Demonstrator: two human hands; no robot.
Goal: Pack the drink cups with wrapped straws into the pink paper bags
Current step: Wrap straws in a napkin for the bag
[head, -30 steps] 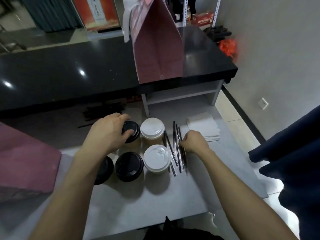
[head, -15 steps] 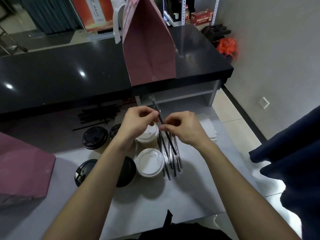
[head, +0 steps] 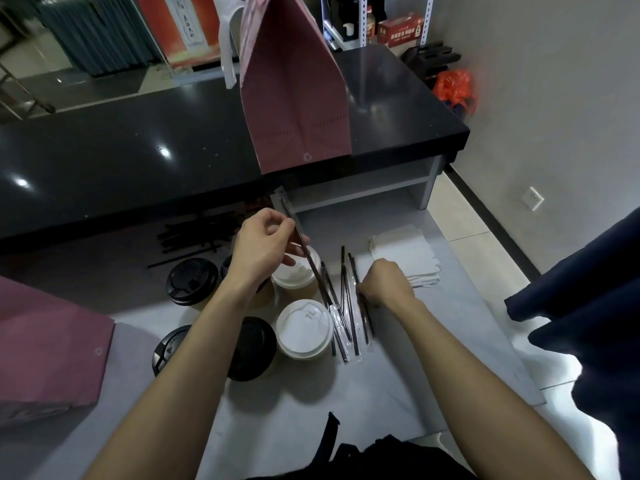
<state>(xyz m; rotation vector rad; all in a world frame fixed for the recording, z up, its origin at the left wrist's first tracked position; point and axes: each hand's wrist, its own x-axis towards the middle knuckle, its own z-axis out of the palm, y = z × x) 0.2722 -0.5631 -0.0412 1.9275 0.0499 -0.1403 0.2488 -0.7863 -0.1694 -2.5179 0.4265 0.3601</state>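
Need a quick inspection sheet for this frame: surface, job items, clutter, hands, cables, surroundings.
Surface: grey table, with a black counter behind it.
Job's things: two white-lid cups and black-lid cups grouped on the table; wrapped straws lying right of them; one pink bag upright on the counter, another at the left edge.
Clutter: napkin stack; loose black sticks under the counter edge.
Hands: left hand pinches one straw raised over the cups; right hand is down on the straws, grip hidden.
Cables: nothing seen.
Surroundings: shelf rack with a red box, orange bag, wall socket.
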